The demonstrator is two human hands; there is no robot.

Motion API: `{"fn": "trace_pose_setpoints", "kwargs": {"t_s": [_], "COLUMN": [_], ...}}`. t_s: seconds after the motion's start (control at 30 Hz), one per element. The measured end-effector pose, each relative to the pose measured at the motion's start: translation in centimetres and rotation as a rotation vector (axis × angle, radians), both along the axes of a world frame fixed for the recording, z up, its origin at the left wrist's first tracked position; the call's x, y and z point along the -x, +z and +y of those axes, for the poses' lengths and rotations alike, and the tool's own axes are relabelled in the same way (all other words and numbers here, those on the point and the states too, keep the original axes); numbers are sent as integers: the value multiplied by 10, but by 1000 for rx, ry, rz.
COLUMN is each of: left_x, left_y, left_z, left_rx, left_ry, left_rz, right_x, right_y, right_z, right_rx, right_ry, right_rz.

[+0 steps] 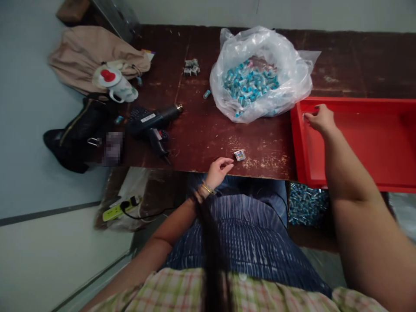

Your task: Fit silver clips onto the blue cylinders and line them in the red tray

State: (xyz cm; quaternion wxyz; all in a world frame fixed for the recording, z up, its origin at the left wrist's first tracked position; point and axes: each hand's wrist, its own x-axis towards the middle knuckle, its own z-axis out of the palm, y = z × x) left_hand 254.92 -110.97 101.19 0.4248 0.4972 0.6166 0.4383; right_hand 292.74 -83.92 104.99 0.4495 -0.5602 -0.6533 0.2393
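My left hand [220,171] is at the table's front edge, its fingers loosely bent and apart, with nothing seen between them. Just beyond its fingertips lies a small square clear-sided piece with a colourful top [239,155]. Over the left side of a shallow red tray [295,147] is my right hand [322,118], thumb and fingers drawn together near the tray's inner wall. A tiny pale spot shows at those fingertips; what it is I cannot make out.
A clear plastic bag [224,104] holds many small blue-ended tubes. A heat gun [152,121], a lidded mug [121,89], a black bag [81,130] and a beige cloth bag [78,56] occupy the left. Several small silvery pieces [191,67] sit further back. Below is a green power strip [117,211].
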Motion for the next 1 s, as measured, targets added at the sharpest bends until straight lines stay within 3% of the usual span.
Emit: {"fn": "trace_pose_setpoints", "kwargs": {"t_s": [0.1,0.23,0.3,0.37,0.5,0.63,0.87,1.0], "left_x": [12,12,8,4,5,4,-6,-4], "left_y": [-7,-15,-18,-20,-22,-24,-19,-9], "left_z": [0,7,14,21,31,37,67,80], "left_rx": [-26,-22,-32,-42,-58,-106,-217,-156], "left_ry": [36,-1,-31,-50,-47,-13,36,-7], "left_rz": [92,159,204,241,270,265,249,98], "right_x": [47,126,155,171,174,170,164,170], "right_y": [0,-24,-42,-57,-72,-72,-53,-40], "right_z": [-41,-112,-130,-135,-130,-130,-138,-138], "right_rx": [-81,60,128,167,250,228,78,71], "right_ry": [-29,484,607,623,593,586,532,559], "right_rz": [-107,-154,-206,-257,-218,-147,-46,-17]}}
